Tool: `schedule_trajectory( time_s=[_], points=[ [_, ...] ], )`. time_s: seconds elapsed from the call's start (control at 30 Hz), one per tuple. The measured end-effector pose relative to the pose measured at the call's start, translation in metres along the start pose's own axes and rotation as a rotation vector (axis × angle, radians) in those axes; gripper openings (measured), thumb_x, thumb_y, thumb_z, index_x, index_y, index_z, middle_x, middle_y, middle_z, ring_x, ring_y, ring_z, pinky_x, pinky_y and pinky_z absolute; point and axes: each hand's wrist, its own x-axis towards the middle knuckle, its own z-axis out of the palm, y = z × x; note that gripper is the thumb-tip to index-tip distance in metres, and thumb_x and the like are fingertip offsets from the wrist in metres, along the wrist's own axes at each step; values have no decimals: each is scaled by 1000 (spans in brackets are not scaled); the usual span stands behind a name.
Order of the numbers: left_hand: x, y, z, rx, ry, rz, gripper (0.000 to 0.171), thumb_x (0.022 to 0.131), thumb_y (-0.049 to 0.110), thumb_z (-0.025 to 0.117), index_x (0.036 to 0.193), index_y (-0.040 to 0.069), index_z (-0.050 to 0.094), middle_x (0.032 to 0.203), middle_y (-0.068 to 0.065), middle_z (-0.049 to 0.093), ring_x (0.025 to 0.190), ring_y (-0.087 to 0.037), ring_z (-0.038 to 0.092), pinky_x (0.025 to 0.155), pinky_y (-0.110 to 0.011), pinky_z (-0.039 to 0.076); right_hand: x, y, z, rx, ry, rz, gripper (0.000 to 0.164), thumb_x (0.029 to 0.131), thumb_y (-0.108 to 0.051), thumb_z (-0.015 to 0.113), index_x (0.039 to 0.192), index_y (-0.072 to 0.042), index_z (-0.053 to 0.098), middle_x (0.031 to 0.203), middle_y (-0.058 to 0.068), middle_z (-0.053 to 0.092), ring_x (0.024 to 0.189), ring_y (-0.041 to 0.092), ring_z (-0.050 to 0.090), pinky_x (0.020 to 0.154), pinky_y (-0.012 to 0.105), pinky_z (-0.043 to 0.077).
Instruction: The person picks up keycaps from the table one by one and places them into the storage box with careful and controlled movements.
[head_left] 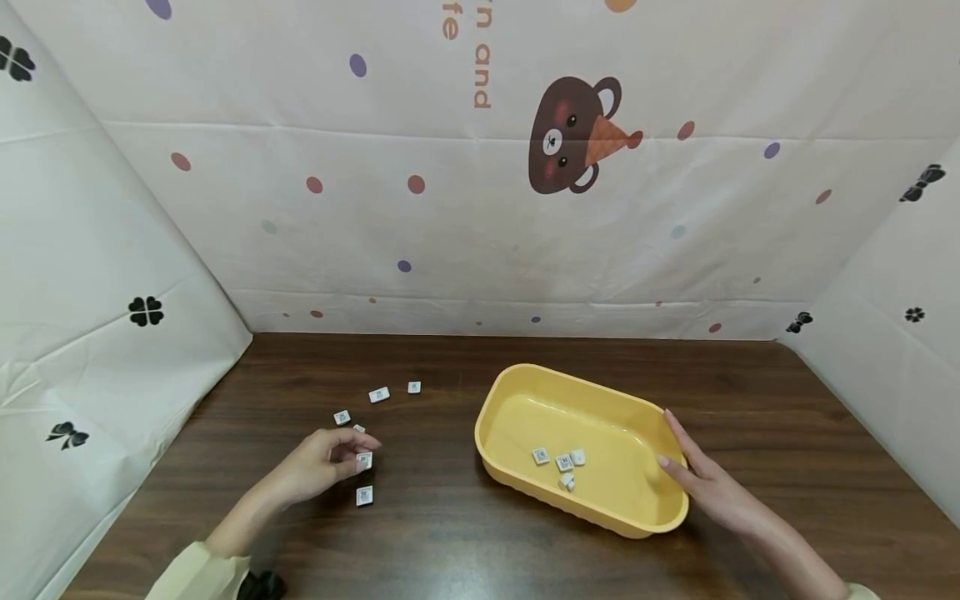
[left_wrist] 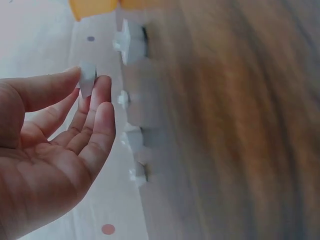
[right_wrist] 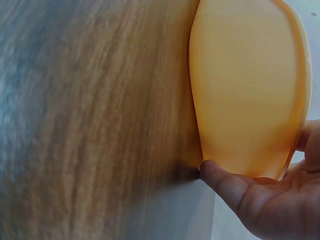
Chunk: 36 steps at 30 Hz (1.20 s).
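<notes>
Left hand pinches a white tile at its fingertips, right hand holding the yellow tray by one end

From the head, looking forward and down, farther back. From the wrists, looking close at left hand and right hand. Seeing yellow tub from head and right wrist.

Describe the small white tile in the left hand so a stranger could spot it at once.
On the dark brown wood-grain table, look left of the yellow rectangular tub to the bare left hand. It pinches the small white tile, the only one held; the neighbouring white tiles lie loose on the table.
</notes>
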Motion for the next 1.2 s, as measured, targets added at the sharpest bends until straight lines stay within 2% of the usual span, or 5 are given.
schedule_trajectory(
  time_s=[0.17, 0.33, 0.43, 0.57, 1.2],
  points=[
    [0, 9, 0, -47, 26, -37, 29, 85, 11, 63, 107, -7, 60, 101, -17, 63, 79, -7, 56, 67, -21, 46, 0, 0, 0, -3, -1, -6, 72, 97, -28, 43, 146, -14, -7, 149, 23, -8, 132, 45, -3, 104, 52, 12],
    [0, 18, 1, -104, 49, -113, 32, 86, 12, 62, 112, -6, 58, 108, -19, 61, 85, -10, 57, 71, -22, 47, -1, 1, -1, -7, -2, -11, 71, 97, -29, 43, 147, -16, -6, 149, 22, -7, 132, 45, -2, 94, 8, 19],
    [1, 20, 4, -119, 68, -102, 32, 85, 11, 63, 112, -7, 57, 109, -21, 60, 85, -10, 58, 72, -22, 48, 0, 0, -1, -7, 1, -9, 71, 97, -29, 43, 147, -15, -6, 149, 22, -7, 132, 45, -2, 103, 20, 19],
    [3, 22, 8, -112, 88, -86, 32, 85, 11, 63, 111, -7, 58, 109, -23, 60, 84, -10, 59, 72, -22, 48, 0, -1, 0, 6, 8, -10, 72, 97, -28, 44, 147, -15, -6, 150, 21, -7, 132, 45, -3, 99, 61, 8],
    [15, 41, 24, -163, 120, -109, 34, 84, 13, 65, 112, -4, 58, 113, -21, 59, 91, -19, 57, 75, -22, 48, 0, -2, 1, 26, 6, -5, 73, 96, -27, 45, 147, -16, -7, 149, 22, -8, 132, 45, -5, 98, 65, 4]
  ],
)
